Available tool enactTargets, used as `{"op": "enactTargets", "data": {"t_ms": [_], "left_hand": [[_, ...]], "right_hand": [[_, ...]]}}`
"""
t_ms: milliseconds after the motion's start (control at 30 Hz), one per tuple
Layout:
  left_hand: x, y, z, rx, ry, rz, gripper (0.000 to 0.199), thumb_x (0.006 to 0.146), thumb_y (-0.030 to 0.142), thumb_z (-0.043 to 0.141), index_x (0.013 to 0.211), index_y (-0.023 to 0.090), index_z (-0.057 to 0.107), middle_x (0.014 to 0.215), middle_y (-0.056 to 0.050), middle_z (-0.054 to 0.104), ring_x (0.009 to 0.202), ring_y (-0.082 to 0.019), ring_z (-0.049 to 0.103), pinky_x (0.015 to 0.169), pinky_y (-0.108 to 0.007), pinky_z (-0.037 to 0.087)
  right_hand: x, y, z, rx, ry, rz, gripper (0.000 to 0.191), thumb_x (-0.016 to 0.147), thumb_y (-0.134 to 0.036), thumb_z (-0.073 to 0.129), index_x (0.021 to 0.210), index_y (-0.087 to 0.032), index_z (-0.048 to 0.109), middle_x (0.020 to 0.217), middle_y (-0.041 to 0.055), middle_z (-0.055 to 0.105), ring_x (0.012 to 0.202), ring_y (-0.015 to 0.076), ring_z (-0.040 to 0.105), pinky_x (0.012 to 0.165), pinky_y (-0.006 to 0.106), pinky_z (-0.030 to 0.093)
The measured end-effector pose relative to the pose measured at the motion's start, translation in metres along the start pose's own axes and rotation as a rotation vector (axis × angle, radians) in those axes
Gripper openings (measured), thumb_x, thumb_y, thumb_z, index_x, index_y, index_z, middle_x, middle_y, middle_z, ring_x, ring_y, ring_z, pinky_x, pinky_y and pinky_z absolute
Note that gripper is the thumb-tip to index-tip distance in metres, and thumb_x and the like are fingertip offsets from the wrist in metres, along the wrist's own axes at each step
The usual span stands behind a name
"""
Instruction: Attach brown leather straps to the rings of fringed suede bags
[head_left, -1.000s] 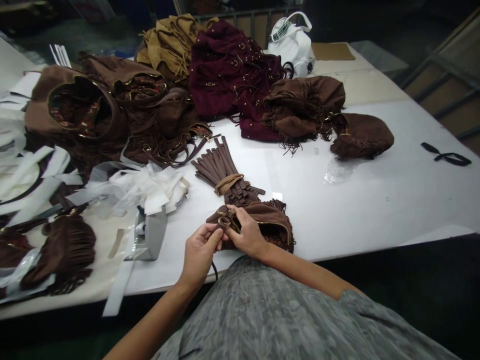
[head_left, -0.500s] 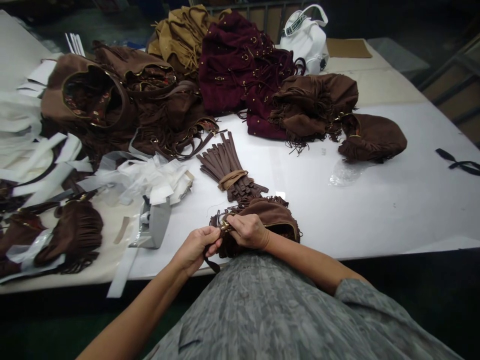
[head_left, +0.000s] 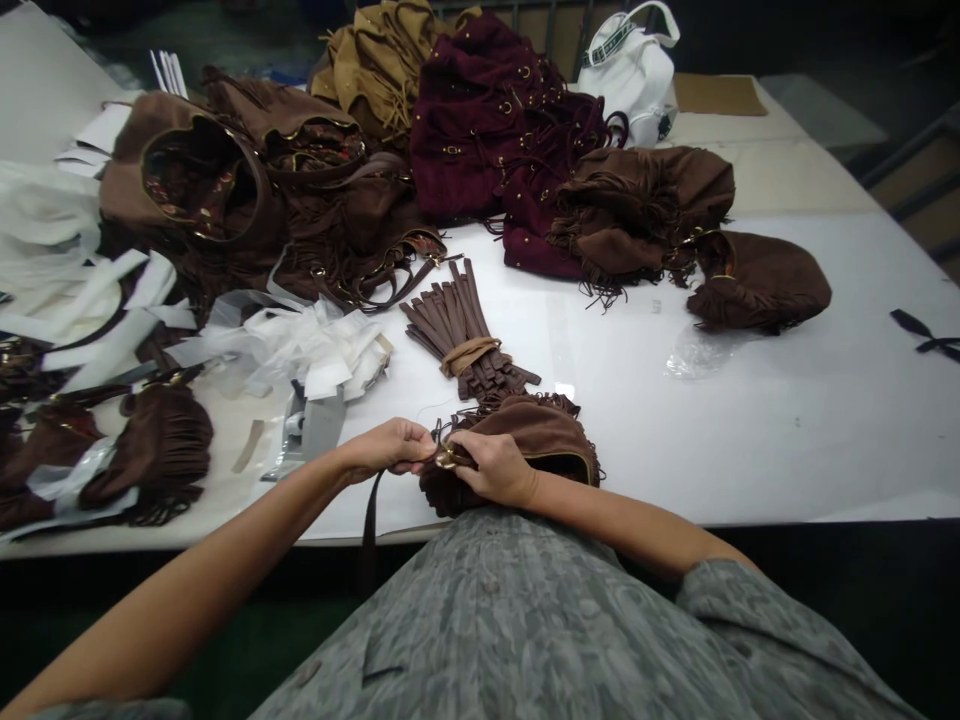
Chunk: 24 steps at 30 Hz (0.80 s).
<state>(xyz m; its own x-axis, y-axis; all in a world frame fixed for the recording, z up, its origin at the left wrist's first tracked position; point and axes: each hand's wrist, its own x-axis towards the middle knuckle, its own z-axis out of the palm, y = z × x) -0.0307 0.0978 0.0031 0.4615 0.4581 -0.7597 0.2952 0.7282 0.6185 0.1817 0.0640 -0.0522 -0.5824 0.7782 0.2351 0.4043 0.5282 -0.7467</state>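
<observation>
Far left of your worktop (head_left: 750, 440): white strips (head_left: 105, 310) in a loose heap, a fringed brown bag (head_left: 161, 440) with a pale wrapping in front of them. Behind, large brown bags (head_left: 195, 185), the nearest mouth gaping, patterned lining visible. Next along, crumpled white scraps (head_left: 322, 350) above a grey holder (head_left: 319, 425). A tan bag (head_left: 367, 60) lies at the back.

Then your left hand (head_left: 394, 447), thumb and fingers pinched together on a dark strap (head_left: 370, 520), which hangs past the front edge. Your fingertips nearly meet at a gold fitting (head_left: 445, 458). Just behind the work: a bundle of brown strips (head_left: 480, 310), banded round. Maroon bag (head_left: 472, 130) farther back.

Your right hand (head_left: 496, 467) is closed on the fitting end of the small brown bag (head_left: 536, 420), which lies at the front edge against your shirt, zip mouth open.

Further right: white bag (head_left: 630, 75) at the back, slumped fringed bag (head_left: 652, 195), clear plastic (head_left: 701, 352), rounded brown bag (head_left: 765, 280); last, a black strip (head_left: 919, 330).
</observation>
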Motion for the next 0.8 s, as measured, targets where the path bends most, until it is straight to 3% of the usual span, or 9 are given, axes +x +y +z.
{"op": "enactTargets", "data": {"t_ms": [67, 133, 233, 367, 500, 567, 667, 733, 800], "left_hand": [[-0.002, 0.016, -0.004, 0.126, 0.002, 0.034, 0.035, 0.064, 0.041, 0.081, 0.063, 0.013, 0.061, 0.051, -0.001, 0.058, 0.041, -0.005, 0.036, 0.041, -0.018, 0.016], [-0.003, 0.028, -0.006, 0.216, -0.021, 0.041, 0.036, 0.066, 0.045, 0.079, 0.063, 0.013, 0.061, 0.052, 0.0, 0.057, 0.041, -0.006, 0.035, 0.04, -0.018, 0.016], [0.003, 0.032, -0.007, 0.233, -0.06, 0.003, 0.038, 0.065, 0.046, 0.079, 0.061, 0.013, 0.059, 0.05, 0.0, 0.054, 0.04, -0.005, 0.033, 0.04, -0.019, 0.014], [0.011, 0.026, -0.006, 0.234, -0.098, -0.061, 0.041, 0.064, 0.049, 0.078, 0.06, 0.014, 0.057, 0.049, 0.001, 0.053, 0.04, -0.006, 0.032, 0.041, -0.019, 0.014], [-0.002, 0.035, -0.003, 0.362, -0.125, 0.007, 0.039, 0.067, 0.05, 0.074, 0.064, 0.014, 0.061, 0.052, 0.001, 0.054, 0.043, -0.007, 0.033, 0.042, -0.019, 0.018], [-0.017, 0.048, 0.003, 0.511, -0.105, 0.077, 0.034, 0.072, 0.048, 0.071, 0.068, 0.014, 0.064, 0.054, 0.0, 0.056, 0.046, -0.008, 0.038, 0.044, -0.02, 0.024], [-0.041, 0.072, 0.015, 0.743, -0.093, 0.132, 0.025, 0.077, 0.042, 0.067, 0.074, 0.016, 0.068, 0.058, 0.0, 0.059, 0.052, -0.012, 0.049, 0.047, -0.021, 0.034], [-0.052, 0.085, 0.023, 0.886, -0.102, 0.159, 0.016, 0.078, 0.035, 0.065, 0.076, 0.019, 0.069, 0.06, 0.001, 0.061, 0.055, -0.014, 0.054, 0.05, -0.021, 0.037], [-0.06, 0.092, 0.029, 1.079, -0.051, 0.207, 0.007, 0.078, 0.027, 0.065, 0.075, 0.021, 0.069, 0.061, 0.002, 0.063, 0.056, -0.014, 0.056, 0.052, -0.022, 0.036]], "right_hand": [[0.003, 0.001, -0.005, 0.224, -0.003, 0.207, 0.052, 0.08, -0.023, 0.063, 0.129, -0.016, 0.047, 0.097, 0.0051, 0.071, 0.081, 0.017, 0.067, 0.075, 0.028, 0.05], [0.006, 0.004, -0.009, 0.407, -0.026, 0.287, 0.061, 0.075, -0.02, 0.066, 0.133, -0.017, 0.048, 0.104, 0.0051, 0.071, 0.09, 0.018, 0.067, 0.085, 0.031, 0.051], [0.006, 0.009, -0.009, 0.608, -0.037, 0.288, 0.056, 0.071, -0.018, 0.068, 0.126, -0.017, 0.059, 0.122, 0.0084, 0.065, 0.113, 0.0229, 0.061, 0.103, 0.038, 0.043], [-0.002, 0.014, -0.007, 0.843, -0.102, 0.274, 0.063, 0.071, -0.018, 0.072, 0.131, -0.017, 0.056, 0.126, 0.0093, 0.062, 0.119, 0.0241, 0.057, 0.106, 0.04, 0.04], [-0.004, 0.016, -0.025, 0.824, -0.209, 0.243, 0.057, 0.073, -0.026, 0.076, 0.127, -0.02, 0.06, 0.119, 0.007, 0.063, 0.113, 0.0229, 0.058, 0.103, 0.04, 0.042], [0.003, 0.016, -0.04, 0.721, -0.198, 0.189, 0.05, 0.074, -0.03, 0.077, 0.121, -0.022, 0.064, 0.124, 0.0074, 0.058, 0.118, 0.0228, 0.054, 0.105, 0.04, 0.04], [0.022, 0.015, -0.059, 0.568, -0.237, 0.008, 0.067, 0.069, -0.032, 0.081, 0.131, -0.028, 0.056, 0.139, 0.0071, 0.046, 0.132, 0.0231, 0.04, 0.112, 0.04, 0.03], [0.037, 0.012, -0.063, 0.532, -0.373, -0.098, 0.071, 0.069, -0.032, 0.081, 0.133, -0.028, 0.053, 0.131, 0.0063, 0.053, 0.126, 0.0216, 0.045, 0.108, 0.036, 0.033], [0.049, 0.008, -0.063, 0.509, -0.475, -0.13, 0.055, 0.071, -0.032, 0.08, 0.122, -0.023, 0.062, 0.11, 0.0034, 0.062, 0.107, 0.0184, 0.055, 0.097, 0.029, 0.041]]}}
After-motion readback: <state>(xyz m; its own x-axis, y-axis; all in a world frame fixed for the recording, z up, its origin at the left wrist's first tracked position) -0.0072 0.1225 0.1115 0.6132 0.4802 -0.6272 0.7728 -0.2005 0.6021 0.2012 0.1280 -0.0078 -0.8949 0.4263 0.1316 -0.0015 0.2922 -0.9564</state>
